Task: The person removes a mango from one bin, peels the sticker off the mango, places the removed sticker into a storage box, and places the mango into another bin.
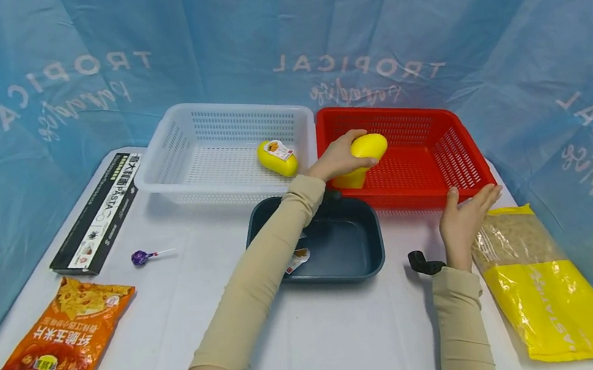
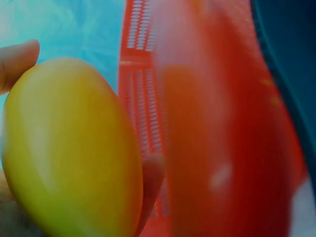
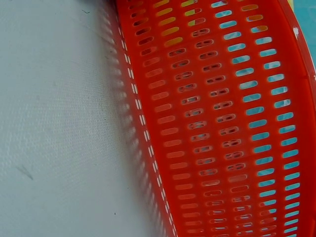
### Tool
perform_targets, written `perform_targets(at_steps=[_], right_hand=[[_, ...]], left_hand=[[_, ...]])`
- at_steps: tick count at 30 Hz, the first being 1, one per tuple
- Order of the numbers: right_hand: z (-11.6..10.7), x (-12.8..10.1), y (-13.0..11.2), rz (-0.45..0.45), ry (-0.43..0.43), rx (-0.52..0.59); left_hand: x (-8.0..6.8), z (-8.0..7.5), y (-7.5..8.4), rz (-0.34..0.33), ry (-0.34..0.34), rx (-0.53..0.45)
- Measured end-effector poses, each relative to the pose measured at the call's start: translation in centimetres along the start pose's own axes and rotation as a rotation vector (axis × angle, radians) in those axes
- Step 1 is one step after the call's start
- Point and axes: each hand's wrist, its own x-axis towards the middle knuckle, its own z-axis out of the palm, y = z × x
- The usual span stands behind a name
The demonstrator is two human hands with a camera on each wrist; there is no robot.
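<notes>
The left hand [image 1: 339, 158] reaches across the dark blue tray [image 1: 348, 246] and grips a yellow mango-shaped fruit [image 1: 367, 148], its fingers curled round the near side of it. The fruit is held over the near left corner of the red basket [image 1: 437, 155], just inside the basket's rim, with its free end pointing away from the palm toward the basket's middle. In the left wrist view the fruit [image 2: 69, 148] fills the near left of the picture, a fingertip [image 2: 17, 61] lying against its upper edge, and the slotted red wall [image 2: 143, 108] of the basket stands just beyond it.

The right hand [image 1: 464, 220] lies with fingers straight and flat against the near right corner of the red basket, touching the outside of its wall and gripping nothing. The right wrist view shows that slotted wall [image 3: 222, 128] close up beside the white bench [image 3: 59, 123].

A second yellow fruit [image 1: 277, 157] with a label lies in the white basket [image 1: 198, 154], which stands just beside the red one. On the bench also lie a black pasta box [image 1: 100, 215], a purple lollipop [image 1: 141, 257], an orange snack bag [image 1: 67, 333], a yellow pasta bag [image 1: 547, 284] near the right hand, and a small packet [image 1: 297, 261] in the tray.
</notes>
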Motion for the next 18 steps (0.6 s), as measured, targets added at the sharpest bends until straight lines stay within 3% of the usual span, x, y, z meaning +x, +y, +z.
perform_targets(at_steps=[4, 10, 18], right_hand=[[0.1, 0.0, -0.1, -0.004, 0.004, -0.004], [0.2, 0.0, -0.1, 0.016, 0.002, -0.019], [0.1, 0.1, -0.1, 0.03, -0.004, -0.02]], left_hand=[[0.6, 1.8, 0.7, -0.018, -0.017, 0.045], [1.3, 4.4, 1.3, -0.058, 0.029, 0.045], [1.9, 5.9, 1.3, -0.081, 0.064, 0.024]])
